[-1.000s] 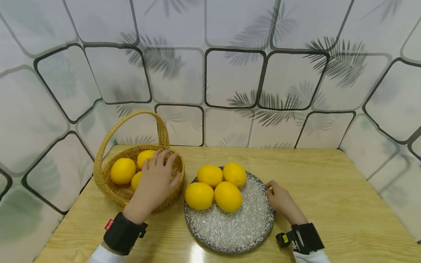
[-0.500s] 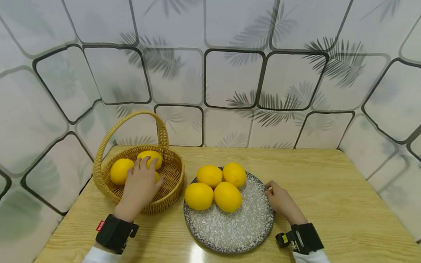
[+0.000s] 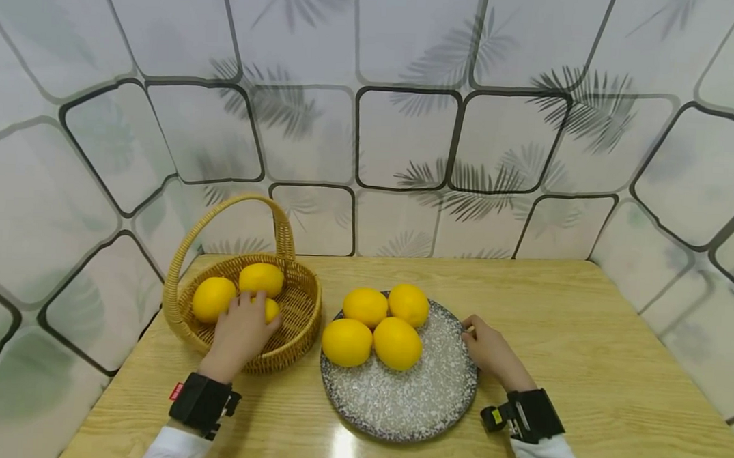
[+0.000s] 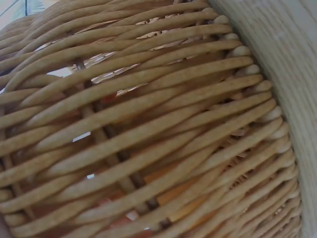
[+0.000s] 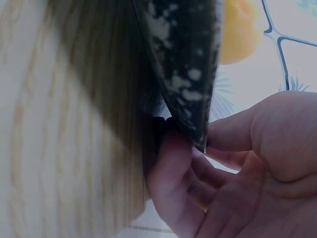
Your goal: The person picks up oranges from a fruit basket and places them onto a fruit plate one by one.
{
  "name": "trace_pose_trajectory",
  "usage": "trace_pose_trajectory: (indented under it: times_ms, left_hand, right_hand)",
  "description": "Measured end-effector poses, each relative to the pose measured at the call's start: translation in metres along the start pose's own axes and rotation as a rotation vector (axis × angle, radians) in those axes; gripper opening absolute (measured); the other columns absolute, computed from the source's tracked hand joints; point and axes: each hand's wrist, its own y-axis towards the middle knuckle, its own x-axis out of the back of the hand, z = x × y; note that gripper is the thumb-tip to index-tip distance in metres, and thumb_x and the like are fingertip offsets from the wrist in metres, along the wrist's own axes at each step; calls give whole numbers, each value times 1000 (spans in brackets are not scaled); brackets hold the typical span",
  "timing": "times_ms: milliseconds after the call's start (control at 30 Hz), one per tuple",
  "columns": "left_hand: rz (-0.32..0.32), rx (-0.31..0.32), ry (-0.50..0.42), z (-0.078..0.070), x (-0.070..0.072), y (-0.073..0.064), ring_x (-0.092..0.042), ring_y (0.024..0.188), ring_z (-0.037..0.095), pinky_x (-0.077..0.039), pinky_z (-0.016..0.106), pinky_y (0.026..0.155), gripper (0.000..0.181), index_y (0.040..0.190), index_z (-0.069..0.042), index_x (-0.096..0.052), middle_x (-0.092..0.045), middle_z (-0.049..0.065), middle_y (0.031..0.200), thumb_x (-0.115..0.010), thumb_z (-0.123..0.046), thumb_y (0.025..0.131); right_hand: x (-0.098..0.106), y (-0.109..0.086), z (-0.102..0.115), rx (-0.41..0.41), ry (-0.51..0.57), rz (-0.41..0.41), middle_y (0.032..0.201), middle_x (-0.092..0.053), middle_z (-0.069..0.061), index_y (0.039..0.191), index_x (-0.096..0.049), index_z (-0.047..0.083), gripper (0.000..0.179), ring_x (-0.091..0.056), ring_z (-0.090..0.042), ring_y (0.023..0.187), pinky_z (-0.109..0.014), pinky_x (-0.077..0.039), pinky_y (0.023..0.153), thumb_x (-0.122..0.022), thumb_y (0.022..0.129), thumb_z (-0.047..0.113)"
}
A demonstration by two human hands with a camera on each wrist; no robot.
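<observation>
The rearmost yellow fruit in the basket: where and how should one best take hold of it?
Probably by its middle, across the short width, from above: the rearmost fruit is elongated sideways, its top uncovered, and the basket wall rises behind it.

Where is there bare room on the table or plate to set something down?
The near half of the plate, this side of its four yellow fruits, is bare. So is the tabletop right of the right hand, back to the wall. Crowded: the basket, with the left hand among three more fruits, and its narrow gap to the plate.
</observation>
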Motion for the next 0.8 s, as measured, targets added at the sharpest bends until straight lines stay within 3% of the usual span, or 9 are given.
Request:
trace_pose_trajectory:
  times_ms: [800]
  left_hand:
    - [-25,1,41,-1,-4,-1,-51,105,55,-51,67,75,61,129,6,-51,-54,37,122,-63,-38,88]
  right_hand:
    - [-1,1,-1,-9,9,3,104,-65,-24,126,-48,-5,30,-56,-22,72,-29,-46,55,-42,101,10]
